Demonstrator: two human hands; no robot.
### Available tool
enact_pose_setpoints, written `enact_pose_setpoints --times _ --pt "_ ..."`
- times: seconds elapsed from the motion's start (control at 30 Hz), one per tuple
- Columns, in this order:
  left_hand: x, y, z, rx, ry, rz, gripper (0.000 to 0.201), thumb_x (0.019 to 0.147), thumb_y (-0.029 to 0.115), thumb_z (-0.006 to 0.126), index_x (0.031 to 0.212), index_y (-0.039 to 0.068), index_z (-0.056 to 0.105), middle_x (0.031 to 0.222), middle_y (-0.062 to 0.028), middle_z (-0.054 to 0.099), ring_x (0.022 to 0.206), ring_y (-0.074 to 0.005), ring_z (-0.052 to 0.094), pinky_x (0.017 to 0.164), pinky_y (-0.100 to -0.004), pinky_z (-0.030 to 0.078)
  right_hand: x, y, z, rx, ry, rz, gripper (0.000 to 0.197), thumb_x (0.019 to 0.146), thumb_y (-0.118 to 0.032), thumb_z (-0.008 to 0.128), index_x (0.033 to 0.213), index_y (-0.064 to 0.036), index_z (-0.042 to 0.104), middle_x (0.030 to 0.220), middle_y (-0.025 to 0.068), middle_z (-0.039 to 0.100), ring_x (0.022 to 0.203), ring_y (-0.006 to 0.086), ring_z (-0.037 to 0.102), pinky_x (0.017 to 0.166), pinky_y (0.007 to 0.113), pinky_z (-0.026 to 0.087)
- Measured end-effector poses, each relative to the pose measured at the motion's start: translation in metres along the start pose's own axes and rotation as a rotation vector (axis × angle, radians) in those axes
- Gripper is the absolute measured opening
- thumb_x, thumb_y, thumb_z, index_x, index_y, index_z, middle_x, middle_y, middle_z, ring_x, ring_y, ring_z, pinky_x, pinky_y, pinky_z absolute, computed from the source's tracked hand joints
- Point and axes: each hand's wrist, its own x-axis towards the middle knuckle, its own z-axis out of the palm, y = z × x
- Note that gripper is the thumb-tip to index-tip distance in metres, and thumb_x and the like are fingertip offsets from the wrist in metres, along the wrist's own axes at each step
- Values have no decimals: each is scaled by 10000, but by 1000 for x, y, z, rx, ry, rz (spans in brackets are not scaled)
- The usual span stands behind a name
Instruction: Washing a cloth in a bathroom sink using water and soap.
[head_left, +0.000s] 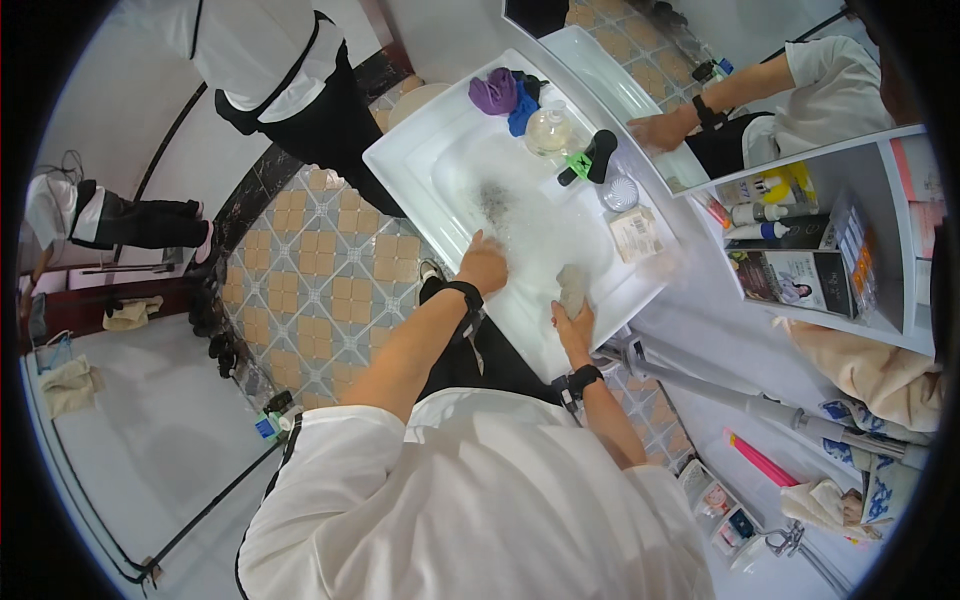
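In the white washbasin, my left hand is low by the near left side, next to a dark speckled patch in the wet bowl. Its fingers are partly foreshortened; they look stretched out, and I see nothing in them. My right hand is closed around the lower end of a pale grey-green, lumpy piece that looks soft; its exact kind is unclear. The piece is held upright over the basin's near right part. Black bands are around both wrists.
A purple cloth, a clear round bottle, a black-and-green tool, a ribbed clear disc and a pale square packet line the back ledge. A mirror cabinet stands beyond. Another person stands at left.
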Motion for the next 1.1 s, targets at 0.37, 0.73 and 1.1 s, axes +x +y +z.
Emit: enact_pose_setpoints --times 0.37,0.73,1.1 --pt "0 -4 9 -14 -78 -5 299 762 213 419 918 80 637 1107 -85 522 1101 -246 396 1011 -453 130 -1 18 7 -82 82 -141 229 722 -150 612 833 17 502 620 47 529 484 109 505 451 236 419" --pt "-5 3 -7 -7 -162 -34 332 770 214 392 973 87 622 1200 -82 466 1158 -252 345 1029 -444 84 -4 -6 13 133 36 23 258 706 -162 633 857 14 517 620 55 554 500 123 530 464 253 441" --pt "-7 2 8 -38 -9 -76 328 773 223 393 956 83 626 1122 -72 513 1116 -241 380 1021 -448 100 -7 -13 15 123 -13 -6 199 720 -140 611 794 5 499 620 39 522 469 102 493 435 222 413"
